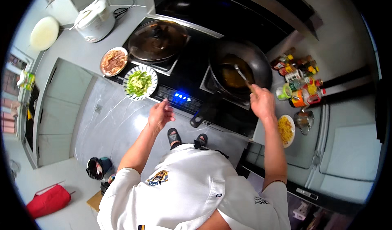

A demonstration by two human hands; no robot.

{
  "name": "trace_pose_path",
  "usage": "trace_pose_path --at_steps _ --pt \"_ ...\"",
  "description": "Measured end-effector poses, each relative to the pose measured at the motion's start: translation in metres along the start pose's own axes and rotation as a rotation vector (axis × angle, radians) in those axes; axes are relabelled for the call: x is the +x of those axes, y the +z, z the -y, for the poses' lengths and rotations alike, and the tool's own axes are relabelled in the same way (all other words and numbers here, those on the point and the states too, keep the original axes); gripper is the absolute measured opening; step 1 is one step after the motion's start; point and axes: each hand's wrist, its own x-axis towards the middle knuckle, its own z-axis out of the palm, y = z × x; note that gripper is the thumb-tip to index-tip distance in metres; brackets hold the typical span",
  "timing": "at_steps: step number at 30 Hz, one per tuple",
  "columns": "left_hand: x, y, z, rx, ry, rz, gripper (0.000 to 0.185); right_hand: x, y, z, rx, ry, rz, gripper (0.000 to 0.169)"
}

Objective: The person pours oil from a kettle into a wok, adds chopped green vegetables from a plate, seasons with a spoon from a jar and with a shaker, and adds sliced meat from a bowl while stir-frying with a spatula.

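Observation:
My right hand (264,103) grips the wooden handle of a cooking utensil (242,74), likely a spatula or ladle. Its metal shaft slants down into a dark wok (258,57), where a pool of golden-brown liquid, perhaps oil, lies. The utensil's head is hard to make out in the liquid. In front of the lit control panel (182,99) of the black cooktop, my left hand (161,114) hovers with loosely bent fingers and nothing in them. Closest to it on the left is a striped plate (125,83) of chopped green vegetable (139,82). The wok's black handle (199,118) juts toward me between my hands.
A lidded pan (157,41) sits on the left burner, beside a bowl of sliced meat (114,61). Behind it stands a rice cooker (95,20). Several seasoning bottles (301,80) crowd the right side, near a plate of yellow food (285,130) and a metal pitcher (303,122).

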Motion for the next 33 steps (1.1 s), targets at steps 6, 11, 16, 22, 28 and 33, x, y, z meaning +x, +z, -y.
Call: trace_pose_path --at_steps 6,11,16,22,28,33 --pt "0.038 -0.114 -0.023 -0.126 0.285 -0.332 0.034 0.039 0.009 -0.026 -0.148 0.073 -0.022 0.036" --pt "0.061 -0.139 -0.041 -0.108 0.313 -0.357 0.020 0.015 -0.023 -0.041 -0.196 0.159 0.011 0.035" --pt "0.063 -0.124 -0.053 -0.112 0.311 -0.343 0.013 -0.032 -0.046 -0.034 -0.026 0.168 0.077 0.037" --pt "0.049 -0.122 -0.057 -0.091 0.368 -0.388 0.017 -0.037 -0.042 0.006 0.056 0.062 0.120 0.034" --pt "-0.011 -0.086 -0.074 -0.028 0.435 -0.207 0.018 0.013 -0.002 -0.007 -0.004 -0.013 -0.021 0.026" --pt "-0.042 -0.008 -0.107 0.094 0.459 -0.113 0.014 0.036 0.000 -0.038 -0.098 0.092 -0.074 0.025"
